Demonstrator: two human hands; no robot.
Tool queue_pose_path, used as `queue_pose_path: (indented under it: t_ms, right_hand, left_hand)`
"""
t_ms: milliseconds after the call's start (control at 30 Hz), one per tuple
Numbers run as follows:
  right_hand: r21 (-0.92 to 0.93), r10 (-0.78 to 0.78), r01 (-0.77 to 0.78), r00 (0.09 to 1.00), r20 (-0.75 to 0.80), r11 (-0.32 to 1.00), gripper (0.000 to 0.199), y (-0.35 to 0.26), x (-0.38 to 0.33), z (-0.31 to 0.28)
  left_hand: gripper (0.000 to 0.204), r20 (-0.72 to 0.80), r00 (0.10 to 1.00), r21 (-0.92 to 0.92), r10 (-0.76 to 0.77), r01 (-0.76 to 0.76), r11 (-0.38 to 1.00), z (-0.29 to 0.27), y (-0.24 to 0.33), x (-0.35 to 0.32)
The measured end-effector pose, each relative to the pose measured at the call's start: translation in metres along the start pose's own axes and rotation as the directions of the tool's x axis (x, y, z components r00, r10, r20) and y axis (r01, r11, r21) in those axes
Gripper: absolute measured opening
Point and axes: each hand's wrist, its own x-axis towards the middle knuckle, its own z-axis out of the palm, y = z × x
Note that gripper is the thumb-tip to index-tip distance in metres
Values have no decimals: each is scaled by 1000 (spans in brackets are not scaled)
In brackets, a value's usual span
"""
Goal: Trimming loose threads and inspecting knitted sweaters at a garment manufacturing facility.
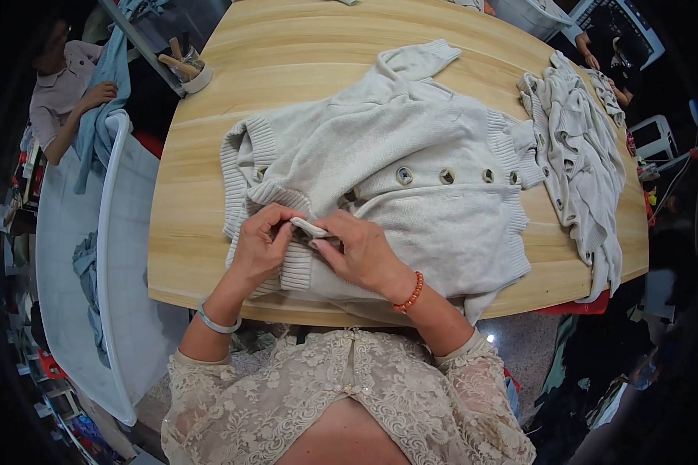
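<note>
A cream knitted cardigan (434,225) with ribbed edges and several dark round buttons lies spread across the wooden table (302,46). Near the table's front edge, my left hand (262,242) pinches a folded bit of the knit between thumb and fingers. My right hand (361,252) grips the same fold from the other side, so both sets of fingertips almost meet. The fold sits beside a ribbed band of the cardigan. My fingers partly cover the pinched edge, and the inside of the fold is hidden.
More cream knitwear (574,163) is heaped at the table's right side. A small white pot (196,77) with wooden-handled tools stands at the far left edge. Left of the table is a large white bin (116,271) with blue-grey cloth; a person there holds a blue-grey garment (108,101). Another person is at far right.
</note>
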Motion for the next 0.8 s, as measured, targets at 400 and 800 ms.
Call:
queue_pose_path:
  t_ms: [400, 800]
  right_hand:
    - [-418, -64, 16, 993, -100, 908, 5, 13, -10, -20]
    - [-356, -53, -17, 981, -186, 934, 15, 21, -11, -21]
  left_hand:
    - [32, 97, 903, 401, 420, -421, 814, 46, 24, 59]
    - [15, 217, 975, 279, 43, -104, 955, 42, 34, 81]
